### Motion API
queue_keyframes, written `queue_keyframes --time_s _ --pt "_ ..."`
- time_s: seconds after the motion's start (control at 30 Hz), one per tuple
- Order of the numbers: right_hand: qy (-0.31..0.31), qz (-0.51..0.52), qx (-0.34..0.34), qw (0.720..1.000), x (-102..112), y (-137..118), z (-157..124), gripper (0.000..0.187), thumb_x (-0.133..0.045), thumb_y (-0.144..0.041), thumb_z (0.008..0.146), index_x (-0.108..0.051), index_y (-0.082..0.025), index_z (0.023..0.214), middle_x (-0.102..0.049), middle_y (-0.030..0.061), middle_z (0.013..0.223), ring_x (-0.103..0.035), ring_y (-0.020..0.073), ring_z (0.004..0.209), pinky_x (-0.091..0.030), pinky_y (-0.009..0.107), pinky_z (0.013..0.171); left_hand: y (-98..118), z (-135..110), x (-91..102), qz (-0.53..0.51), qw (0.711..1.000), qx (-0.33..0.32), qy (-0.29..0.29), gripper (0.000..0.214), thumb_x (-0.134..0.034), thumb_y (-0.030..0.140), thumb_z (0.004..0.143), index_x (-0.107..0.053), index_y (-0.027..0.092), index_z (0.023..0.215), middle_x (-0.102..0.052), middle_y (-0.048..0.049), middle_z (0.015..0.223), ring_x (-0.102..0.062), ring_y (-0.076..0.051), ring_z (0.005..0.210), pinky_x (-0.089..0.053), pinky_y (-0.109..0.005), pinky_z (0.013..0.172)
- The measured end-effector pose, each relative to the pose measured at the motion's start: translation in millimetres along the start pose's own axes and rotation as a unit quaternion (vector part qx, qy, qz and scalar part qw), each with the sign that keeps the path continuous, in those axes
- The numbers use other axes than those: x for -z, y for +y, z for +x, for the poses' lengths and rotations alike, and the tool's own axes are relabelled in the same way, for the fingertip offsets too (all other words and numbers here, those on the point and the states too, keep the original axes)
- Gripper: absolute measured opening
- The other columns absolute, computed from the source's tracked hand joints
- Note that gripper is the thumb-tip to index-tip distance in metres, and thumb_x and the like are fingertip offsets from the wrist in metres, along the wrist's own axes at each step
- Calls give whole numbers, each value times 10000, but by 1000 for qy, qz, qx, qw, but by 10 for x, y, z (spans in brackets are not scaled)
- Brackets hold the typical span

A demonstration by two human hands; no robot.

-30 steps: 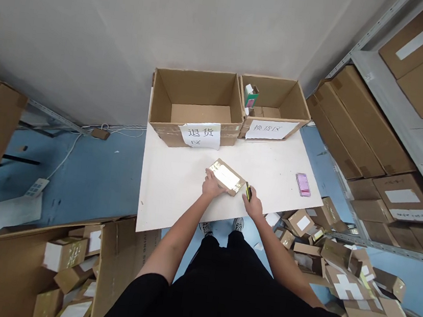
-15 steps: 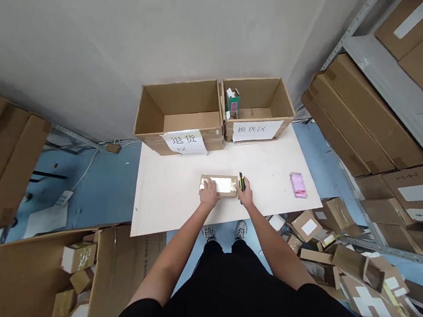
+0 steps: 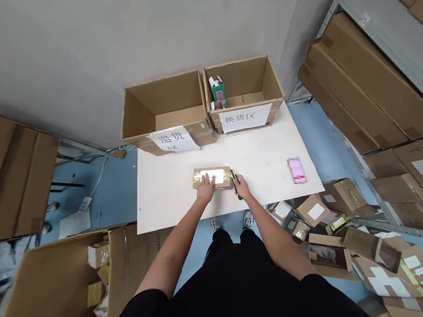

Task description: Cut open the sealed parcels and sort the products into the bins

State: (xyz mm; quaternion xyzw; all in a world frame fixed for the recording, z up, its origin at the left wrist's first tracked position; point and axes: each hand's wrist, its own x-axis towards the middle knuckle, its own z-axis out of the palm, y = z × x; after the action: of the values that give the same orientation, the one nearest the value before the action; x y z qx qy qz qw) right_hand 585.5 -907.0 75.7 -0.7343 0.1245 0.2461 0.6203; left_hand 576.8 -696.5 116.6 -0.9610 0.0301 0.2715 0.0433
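Note:
A small taped cardboard box with a white label lies on the white table in front of me. My left hand rests on the box's top and near edge, its fingers stretched out over the label. In my right hand is a black and yellow utility knife, the fingers wrapped round it. The knife's front part is at the right end of the box; whether the blade touches the cardboard I cannot tell.
Two larger open cartons stand at the table's back, a left carton and a right carton holding a green box. A blurred pink item lies at right. Small boxes are heaped beside the table; a big carton stands at lower left.
My right hand has brought the knife against the right end of the box. The left fingers lie flatter over the label. The whole view has shifted and turned slightly.

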Motion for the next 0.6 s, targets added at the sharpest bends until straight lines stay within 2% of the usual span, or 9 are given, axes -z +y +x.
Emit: queue_keyframes --time_s 0.17,0.4,0.5,0.6 --pt "-16 -30 -21 999 -5 -24 -88 398 -401 -348 1071 -511 -238 1437 -529 -102 616 -526 104 429 -497 181 491 -7 29 27 -8 1000 -3 -14 731 -398 488 1067 -168 275 1728 -207 -162 1781 -151 -355 1653 -308 -599 1269" --pt "-87 -45 -36 995 286 162 -383 330 -523 -408 1037 -575 -236 1314 -547 -105 580 -514 100 397 -474 177 457 -20 42 39 -19 1000 -2 -18 735 -439 528 1058 -245 250 1710 -200 -176 1780 -166 -359 1644 -353 -546 1247" --pt "-4 -8 -39 999 183 216 -431 368 -486 -503 1038 -548 -232 1278 -589 -90 635 -557 113 441 -504 195 476 -101 105 137 -38 999 -12 -4 747 -465 629 1029 -338 279 1677 -327 -163 1730 -272 -363 1596 -383 -516 1226" --pt "82 -40 -51 995 -150 155 -338 514 -529 -605 999 -462 -243 1357 -700 -36 837 -682 147 603 -567 235 576 -253 227 270 -61 998 -18 24 738 -454 651 1027 -369 285 1662 -392 -146 1690 -337 -337 1559 -364 -462 1236"
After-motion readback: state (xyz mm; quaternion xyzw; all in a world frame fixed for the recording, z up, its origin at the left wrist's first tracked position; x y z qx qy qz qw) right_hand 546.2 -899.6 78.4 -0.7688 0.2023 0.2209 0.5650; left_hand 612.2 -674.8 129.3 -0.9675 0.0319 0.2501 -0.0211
